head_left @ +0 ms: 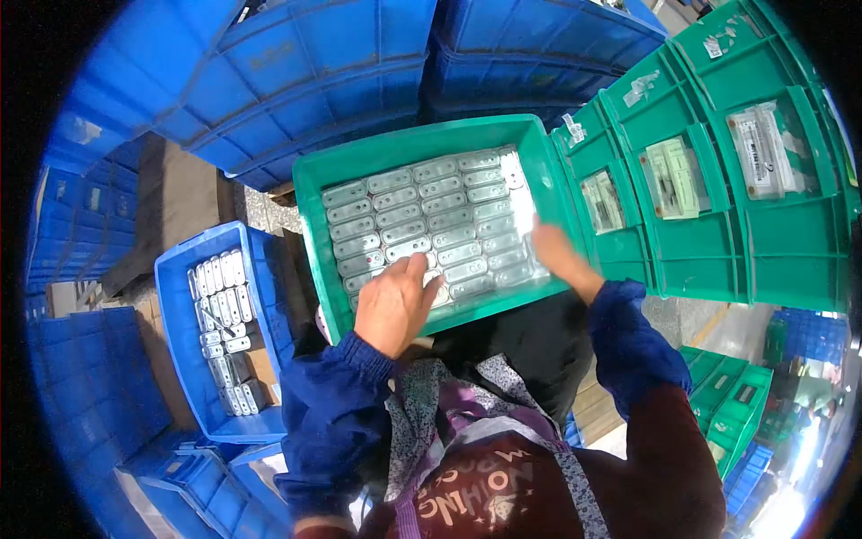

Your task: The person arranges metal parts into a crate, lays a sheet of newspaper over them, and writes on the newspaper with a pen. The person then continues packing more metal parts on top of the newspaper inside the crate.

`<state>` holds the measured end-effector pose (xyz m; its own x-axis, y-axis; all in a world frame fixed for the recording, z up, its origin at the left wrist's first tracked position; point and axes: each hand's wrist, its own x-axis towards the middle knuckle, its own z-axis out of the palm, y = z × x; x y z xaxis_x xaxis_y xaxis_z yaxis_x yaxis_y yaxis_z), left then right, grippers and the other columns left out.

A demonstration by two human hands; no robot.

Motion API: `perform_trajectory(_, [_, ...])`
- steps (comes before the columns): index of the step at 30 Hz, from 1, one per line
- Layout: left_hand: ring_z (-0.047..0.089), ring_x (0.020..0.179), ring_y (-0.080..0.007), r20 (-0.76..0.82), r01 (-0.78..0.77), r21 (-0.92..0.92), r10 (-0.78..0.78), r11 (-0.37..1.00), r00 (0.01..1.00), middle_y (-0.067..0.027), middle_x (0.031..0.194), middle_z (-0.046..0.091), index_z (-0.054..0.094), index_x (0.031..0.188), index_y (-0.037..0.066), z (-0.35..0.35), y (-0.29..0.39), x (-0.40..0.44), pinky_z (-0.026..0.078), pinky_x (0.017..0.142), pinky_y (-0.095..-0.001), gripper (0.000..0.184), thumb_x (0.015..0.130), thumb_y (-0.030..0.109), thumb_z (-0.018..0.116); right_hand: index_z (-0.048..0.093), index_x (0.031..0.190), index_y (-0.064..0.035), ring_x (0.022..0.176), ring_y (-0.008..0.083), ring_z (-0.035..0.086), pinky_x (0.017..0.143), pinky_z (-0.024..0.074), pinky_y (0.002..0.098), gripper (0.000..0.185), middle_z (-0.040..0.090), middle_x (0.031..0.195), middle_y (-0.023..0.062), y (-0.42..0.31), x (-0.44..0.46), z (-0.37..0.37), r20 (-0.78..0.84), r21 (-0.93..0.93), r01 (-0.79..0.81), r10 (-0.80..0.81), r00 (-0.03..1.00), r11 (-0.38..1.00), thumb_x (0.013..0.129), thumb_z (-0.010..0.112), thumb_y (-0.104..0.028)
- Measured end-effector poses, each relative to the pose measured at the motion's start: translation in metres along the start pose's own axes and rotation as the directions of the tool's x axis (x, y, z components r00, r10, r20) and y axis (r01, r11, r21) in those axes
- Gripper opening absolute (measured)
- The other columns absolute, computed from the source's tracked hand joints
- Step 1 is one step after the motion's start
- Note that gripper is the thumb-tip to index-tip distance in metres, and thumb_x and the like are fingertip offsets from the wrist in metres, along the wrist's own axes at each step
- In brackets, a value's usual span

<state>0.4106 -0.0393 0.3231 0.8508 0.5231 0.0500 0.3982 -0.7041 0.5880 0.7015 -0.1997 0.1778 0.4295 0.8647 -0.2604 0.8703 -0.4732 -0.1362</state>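
Note:
A green plastic crate [310, 202] stands in front of me, holding rows of flat, oblong metal parts [449, 216] with rounded ends. My left hand [392, 305] lies over the near left part of these rows. Its thumb stands apart from the fingers, and the fingertips touch or hover just above the metal; I cannot tell which. At the crate's right side is my right hand [557, 251], smeared by motion, beside a bright white strip [521, 202] along the rows' right end. Whether anything is in its fingers cannot be made out.
To the left, a smaller blue crate [171, 310] holds more metal parts [223, 296] and a piece of cardboard. Large blue crates [305, 81] wall off the back. Stacked green crates [664, 99] with paper labels rise at the right, close to my right hand.

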Motion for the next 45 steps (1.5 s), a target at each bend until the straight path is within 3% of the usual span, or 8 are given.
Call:
perform_trajectory(16, [0.060, 0.068, -0.0318, 0.007, 0.044, 0.095, -0.045, 0.995, 0.999, -0.0130, 0.077, 0.060, 0.055, 0.089, 0.006, 0.004, -0.022, -0.003, 0.049, 0.056, -0.0398, 0.018, 0.082, 0.021, 0.060, 0.064, 0.080, -0.0062, 0.075, 0.0261, 0.066, 0.061, 0.0532, 0.0363, 0.012, 0.061, 0.083, 0.0109, 0.000, 0.007, 0.051, 0.038, -0.364, -0.009, 0.024, 0.999, 0.932, 0.079, 0.053, -0.011])
perform_trajectory(18, [0.060, 0.068, -0.0322, -0.006, 0.051, 0.085, -0.051, 0.995, 0.999, -0.0135, 0.076, 0.059, 0.055, 0.089, 0.006, 0.000, -0.022, -0.006, 0.048, 0.057, -0.0400, 0.018, 0.081, 0.020, 0.061, 0.057, 0.077, -0.0050, 0.065, 0.0308, 0.062, 0.056, 0.0503, 0.0413, 0.005, 0.059, 0.071, 0.0130, 0.004, 0.010, 0.053, -0.066, -0.188, -0.061, 0.049, 0.997, 0.980, 0.074, 0.054, -0.007])
perform_trajectory(22, [0.058, 0.070, -0.0320, -0.023, 0.022, 0.087, -0.020, 0.996, 1.000, -0.0138, 0.076, 0.057, 0.049, 0.081, 0.004, -0.003, -0.020, -0.009, 0.048, 0.059, -0.0403, 0.020, 0.081, 0.020, 0.060, 0.042, 0.117, 0.0054, 0.090, 0.0335, 0.054, 0.070, 0.0520, 0.0391, 0.037, 0.048, 0.115, 0.0204, -0.019, 0.034, 0.033, -0.210, -0.161, -0.097, 0.062, 0.976, 0.982, 0.081, 0.044, -0.005])
perform_trajectory(29, [0.058, 0.070, -0.0312, -0.002, 0.037, 0.080, -0.037, 0.996, 0.999, -0.0135, 0.075, 0.055, 0.049, 0.081, 0.004, -0.005, -0.019, -0.009, 0.047, 0.060, -0.0394, 0.019, 0.080, 0.019, 0.061, 0.034, 0.128, 0.0066, 0.098, 0.0320, 0.051, 0.077, 0.0502, 0.0396, 0.046, 0.034, 0.136, 0.0175, -0.017, 0.054, 0.047, -0.205, -0.042, -0.253, 0.239, 0.949, 0.967, 0.086, 0.043, -0.009])
perform_trajectory(34, [0.058, 0.070, -0.0339, 0.020, 0.046, 0.088, -0.047, 0.995, 0.999, -0.0161, 0.079, 0.058, 0.055, 0.091, 0.005, -0.006, -0.018, -0.006, 0.047, 0.059, -0.0412, 0.020, 0.082, 0.022, 0.060, 0.053, 0.105, 0.0010, 0.096, 0.0259, 0.053, 0.074, 0.0495, 0.0330, 0.026, 0.048, 0.116, 0.0186, -0.030, 0.080, 0.037, -0.320, -0.407, -0.226, 0.093, 0.943, 0.885, 0.083, 0.048, -0.012])
perform_trajectory(40, [0.057, 0.070, -0.0318, 0.024, 0.042, 0.099, -0.044, 0.994, 0.999, -0.0141, 0.076, 0.056, 0.052, 0.086, 0.005, -0.004, -0.019, -0.004, 0.047, 0.060, -0.0395, 0.019, 0.081, 0.021, 0.060, 0.052, 0.090, -0.0072, 0.087, 0.0199, 0.051, 0.068, 0.0455, 0.0307, 0.012, 0.048, 0.089, 0.0055, -0.039, 0.101, 0.019, -0.475, -0.383, -0.252, 0.044, 0.879, 0.888, 0.080, 0.049, -0.012])
perform_trajectory(41, [0.057, 0.068, -0.0301, 0.013, 0.030, 0.100, -0.032, 0.995, 0.999, -0.0125, 0.073, 0.054, 0.049, 0.080, 0.004, -0.004, -0.018, -0.004, 0.046, 0.060, -0.0385, 0.020, 0.080, 0.019, 0.061, 0.051, 0.108, 0.0023, 0.091, 0.0244, 0.052, 0.068, 0.0459, 0.0328, 0.033, 0.051, 0.111, 0.0137, -0.029, 0.109, 0.024, -0.436, -0.312, -0.133, -0.017, 0.900, 0.941, 0.077, 0.051, -0.010])
perform_trajectory(45, [0.057, 0.069, -0.0301, 0.016, 0.010, 0.084, -0.011, 0.996, 1.000, -0.0125, 0.073, 0.054, 0.049, 0.080, 0.004, -0.001, -0.021, -0.004, 0.046, 0.061, -0.0385, 0.020, 0.080, 0.019, 0.061, 0.050, 0.115, 0.0075, 0.092, 0.0243, 0.051, 0.070, 0.0466, 0.0348, 0.042, 0.048, 0.122, 0.0135, -0.011, 0.117, 0.041, -0.358, -0.362, -0.112, -0.028, 0.933, 0.925, 0.077, 0.050, -0.011])
